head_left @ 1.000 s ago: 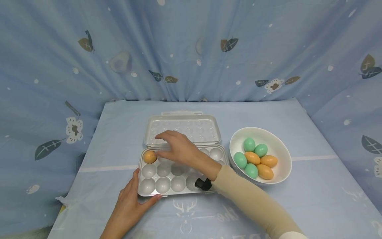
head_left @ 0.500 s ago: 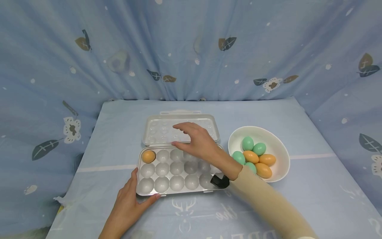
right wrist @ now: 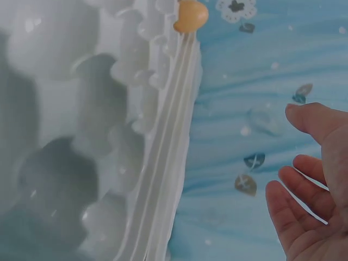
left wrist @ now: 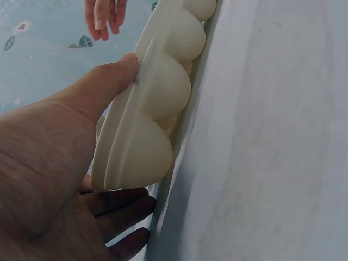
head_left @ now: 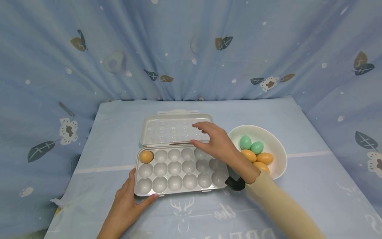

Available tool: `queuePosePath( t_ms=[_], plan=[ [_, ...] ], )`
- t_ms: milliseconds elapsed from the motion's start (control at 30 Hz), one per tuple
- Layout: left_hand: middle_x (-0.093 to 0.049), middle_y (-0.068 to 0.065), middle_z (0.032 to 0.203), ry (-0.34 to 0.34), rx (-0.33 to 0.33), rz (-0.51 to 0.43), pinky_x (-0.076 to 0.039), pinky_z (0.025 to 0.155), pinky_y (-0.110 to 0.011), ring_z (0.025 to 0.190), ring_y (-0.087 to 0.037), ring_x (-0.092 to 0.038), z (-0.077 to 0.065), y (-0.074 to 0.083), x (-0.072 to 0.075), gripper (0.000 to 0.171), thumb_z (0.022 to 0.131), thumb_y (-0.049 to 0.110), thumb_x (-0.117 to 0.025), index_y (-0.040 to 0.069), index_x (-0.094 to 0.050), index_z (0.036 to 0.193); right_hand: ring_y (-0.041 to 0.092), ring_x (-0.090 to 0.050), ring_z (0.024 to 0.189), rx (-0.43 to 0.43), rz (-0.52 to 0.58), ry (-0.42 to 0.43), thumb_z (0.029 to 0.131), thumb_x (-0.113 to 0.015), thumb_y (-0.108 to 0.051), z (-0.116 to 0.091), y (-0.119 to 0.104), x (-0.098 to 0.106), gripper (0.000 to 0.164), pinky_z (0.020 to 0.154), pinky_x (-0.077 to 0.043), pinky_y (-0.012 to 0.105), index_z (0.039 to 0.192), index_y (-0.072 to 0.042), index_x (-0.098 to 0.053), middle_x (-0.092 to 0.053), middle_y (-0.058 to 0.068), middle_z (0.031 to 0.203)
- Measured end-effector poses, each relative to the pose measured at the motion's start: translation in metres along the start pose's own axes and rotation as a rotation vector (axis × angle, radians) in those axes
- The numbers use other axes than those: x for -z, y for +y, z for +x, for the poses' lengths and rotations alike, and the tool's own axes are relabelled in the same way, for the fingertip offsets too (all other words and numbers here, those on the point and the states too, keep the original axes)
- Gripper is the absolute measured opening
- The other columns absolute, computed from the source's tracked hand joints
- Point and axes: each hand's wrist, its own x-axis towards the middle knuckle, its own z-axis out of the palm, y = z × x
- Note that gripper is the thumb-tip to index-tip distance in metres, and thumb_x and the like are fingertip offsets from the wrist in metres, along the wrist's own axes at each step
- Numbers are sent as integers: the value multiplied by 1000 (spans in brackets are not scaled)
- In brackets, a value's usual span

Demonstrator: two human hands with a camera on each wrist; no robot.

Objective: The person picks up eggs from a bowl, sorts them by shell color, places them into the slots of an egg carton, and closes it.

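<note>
An egg box (head_left: 186,192) of pale translucent plastic lies on the table, its lid (head_left: 149,134) folded back behind it. One orange egg (head_left: 146,157) sits in the far left cup, also seen in the right wrist view. My left hand (head_left: 123,202) grips the box's near left corner, thumb on the front edge, fingers along the left side. My right hand (head_left: 216,141) hovers over the right part of the hinge, fingers spread and holding nothing. To the right, a white bowl (head_left: 279,162) holds green eggs (head_left: 245,142) and orange eggs (head_left: 265,158), partly hidden by my right forearm.
A blue patterned cloth (head_left: 310,186) covers the table. Behind and at both sides hangs a blue curtain (head_left: 179,43). A black strap piece (head_left: 235,183) shows at my right wrist, beside the egg box's right end.
My right hand has moved right, from beside the orange egg across the egg box toward the bowl. The left hand keeps its place at the corner. The view has shifted slightly.
</note>
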Motion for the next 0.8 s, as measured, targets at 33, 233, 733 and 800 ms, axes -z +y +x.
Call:
queuePosePath(
  t_ms=[33, 233, 733, 800],
  plan=[
    [-61, -12, 138, -2, 4, 3, -45, 93, -65, 121, -38, -61, 0, 0, 0, 104, 76, 46, -91, 7, -33, 154, 20, -69, 110, -8, -1, 3, 91, -81, -33, -3, 3, 2, 50, 94, -57, 37, 135, -15, -65, -67, 0, 133],
    [-59, -15, 140, -8, 11, 6, -45, 93, -65, 122, -40, -60, -1, 0, 0, 105, 77, 46, -91, 6, -32, 155, 23, -70, 109, -50, -13, 31, 90, -83, -31, -20, 17, 15, 52, 92, -59, 41, 135, -13, -65, -68, 3, 132],
    [-58, -16, 142, -26, 25, 10, -44, 95, -65, 124, -40, -59, 0, 0, 1, 106, 78, 47, -89, 6, -30, 156, 28, -69, 110, -174, -103, 49, 87, -85, -28, -63, 48, 43, 53, 90, -59, 48, 134, -10, -66, -68, 9, 133],
    [-58, -16, 142, -26, 25, 10, -44, 95, -65, 124, -39, -59, 0, -1, 0, 106, 78, 48, -89, 6, -30, 156, 29, -69, 109, -181, -110, 54, 88, -85, -27, -68, 53, 47, 52, 89, -58, 50, 133, -9, -66, -68, 9, 131]
  ],
)
